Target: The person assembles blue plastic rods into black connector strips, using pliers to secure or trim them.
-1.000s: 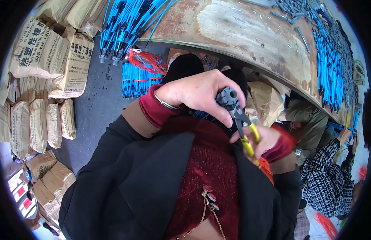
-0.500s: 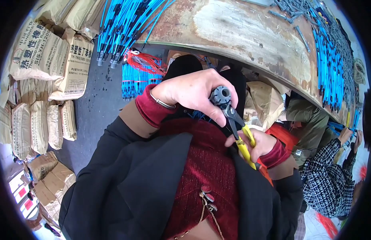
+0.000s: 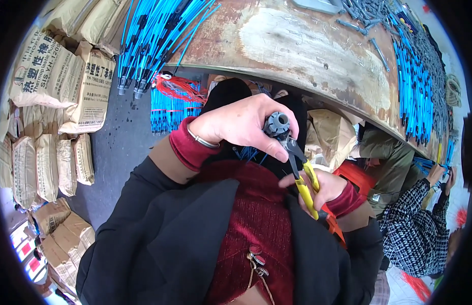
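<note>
My left hand [image 3: 248, 122] is closed round a grey cylindrical plastic fitting [image 3: 277, 123]. Its notched end, with a round hole in the middle, faces up between my thumb and fingers. Yellow-handled pliers [image 3: 306, 195] are gripped in my right hand [image 3: 325, 188], below and to the right of the fitting. Their dark jaws reach up against the fitting's lower side, and its far part is hidden by my left hand. Whether the jaws bite on it I cannot tell. The pliers' two handles stand a little apart.
A worn wooden table [image 3: 292, 46] spans the far side, bearing bundled blue rods [image 3: 414, 91] and loose grey parts [image 3: 365, 12]. More blue rods [image 3: 154, 30] jut over its left end. Stacked paper sacks [image 3: 50, 71] stand at left. A co-worker in a checked sleeve [image 3: 411, 208] sits at right.
The whole view has shifted slightly, with the table and sacks lying a little lower and further left. Both hands keep their hold on the fitting and pliers, with only small movement.
</note>
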`<state>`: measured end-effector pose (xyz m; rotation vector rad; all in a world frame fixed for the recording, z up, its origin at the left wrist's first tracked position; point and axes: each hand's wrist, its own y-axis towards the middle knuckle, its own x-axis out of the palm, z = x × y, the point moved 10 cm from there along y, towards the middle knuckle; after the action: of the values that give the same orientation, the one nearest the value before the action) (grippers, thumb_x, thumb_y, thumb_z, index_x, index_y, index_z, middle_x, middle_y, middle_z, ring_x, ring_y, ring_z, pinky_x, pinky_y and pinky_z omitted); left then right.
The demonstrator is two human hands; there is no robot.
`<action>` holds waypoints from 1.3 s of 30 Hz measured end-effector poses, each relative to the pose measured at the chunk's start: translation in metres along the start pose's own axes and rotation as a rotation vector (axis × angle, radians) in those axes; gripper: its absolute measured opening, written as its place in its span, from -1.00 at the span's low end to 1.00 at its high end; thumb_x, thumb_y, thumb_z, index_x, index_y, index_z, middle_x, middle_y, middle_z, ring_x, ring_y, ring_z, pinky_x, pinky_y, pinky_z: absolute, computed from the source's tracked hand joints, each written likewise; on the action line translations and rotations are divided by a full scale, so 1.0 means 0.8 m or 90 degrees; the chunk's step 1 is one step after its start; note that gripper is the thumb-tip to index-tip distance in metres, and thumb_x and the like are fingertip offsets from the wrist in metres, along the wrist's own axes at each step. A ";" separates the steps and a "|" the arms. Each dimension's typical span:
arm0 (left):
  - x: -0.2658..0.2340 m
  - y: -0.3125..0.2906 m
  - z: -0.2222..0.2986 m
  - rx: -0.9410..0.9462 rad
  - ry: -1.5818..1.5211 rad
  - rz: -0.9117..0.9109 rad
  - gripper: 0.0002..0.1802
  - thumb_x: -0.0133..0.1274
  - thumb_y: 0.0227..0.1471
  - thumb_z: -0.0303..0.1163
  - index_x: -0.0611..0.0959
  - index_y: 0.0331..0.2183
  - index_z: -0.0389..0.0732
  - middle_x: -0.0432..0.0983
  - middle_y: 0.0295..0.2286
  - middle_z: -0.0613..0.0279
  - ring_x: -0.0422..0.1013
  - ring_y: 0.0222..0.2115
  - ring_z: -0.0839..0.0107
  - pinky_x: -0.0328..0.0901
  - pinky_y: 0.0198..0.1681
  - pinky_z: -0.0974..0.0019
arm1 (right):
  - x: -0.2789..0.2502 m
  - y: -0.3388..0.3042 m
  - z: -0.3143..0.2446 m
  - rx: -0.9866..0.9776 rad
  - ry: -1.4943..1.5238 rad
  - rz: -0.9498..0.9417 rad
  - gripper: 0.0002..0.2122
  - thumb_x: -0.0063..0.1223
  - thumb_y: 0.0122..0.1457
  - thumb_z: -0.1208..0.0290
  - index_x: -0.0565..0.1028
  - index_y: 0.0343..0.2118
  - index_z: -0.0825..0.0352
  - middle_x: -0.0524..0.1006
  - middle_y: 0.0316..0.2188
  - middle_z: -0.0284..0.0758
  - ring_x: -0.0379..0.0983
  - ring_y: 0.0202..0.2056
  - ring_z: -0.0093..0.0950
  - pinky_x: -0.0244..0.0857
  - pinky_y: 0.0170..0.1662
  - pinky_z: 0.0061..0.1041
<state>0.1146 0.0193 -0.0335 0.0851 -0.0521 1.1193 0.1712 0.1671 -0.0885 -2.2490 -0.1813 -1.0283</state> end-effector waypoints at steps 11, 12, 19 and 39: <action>-0.020 -0.001 0.000 -0.025 0.080 0.123 -0.69 0.31 -0.31 -0.44 0.56 -0.44 -0.28 0.45 -0.54 0.32 0.36 -0.48 0.58 0.26 -0.39 0.47 | 0.016 -0.064 -0.131 -0.279 -0.877 0.521 -0.41 0.03 -0.03 0.59 0.12 0.11 0.40 0.44 -0.27 -0.04 0.40 -0.21 -0.18 0.24 -0.07 -0.44; -0.019 0.000 -0.001 -0.035 0.070 0.110 -0.70 0.31 -0.31 -0.45 0.56 -0.44 -0.28 0.45 -0.54 0.32 0.35 -0.49 0.59 0.26 -0.39 0.47 | 0.012 -0.060 -0.126 -0.271 -0.851 0.509 -0.45 0.02 -0.01 0.58 0.15 0.09 0.41 0.45 -0.29 -0.05 0.41 -0.25 -0.18 0.25 -0.11 -0.43; -0.023 -0.008 0.002 -0.001 0.057 0.136 -0.71 0.29 -0.29 -0.46 0.56 -0.43 -0.28 0.46 -0.52 0.32 0.36 -0.48 0.58 0.26 -0.39 0.48 | -0.002 -0.033 -0.106 -0.299 -0.817 0.565 -0.62 -0.02 0.06 0.54 0.28 -0.02 0.43 0.48 -0.50 -0.19 0.43 -0.52 -0.33 0.31 -0.37 -0.45; -0.032 -0.008 0.016 0.092 -0.061 0.144 -0.42 0.17 -0.18 -0.46 0.39 -0.05 -0.29 0.44 -0.18 0.06 0.38 -0.22 0.36 0.24 -0.10 0.32 | 0.000 -0.073 -0.156 -0.175 -0.906 0.725 -0.67 0.13 -0.02 0.42 0.39 -0.17 0.37 0.49 -0.53 -0.02 0.46 -0.47 -0.11 0.33 -0.40 -0.20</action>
<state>0.1095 -0.0074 -0.0234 0.2675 -0.0683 1.3441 0.0711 0.1359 0.0010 -2.2721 0.6202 1.2072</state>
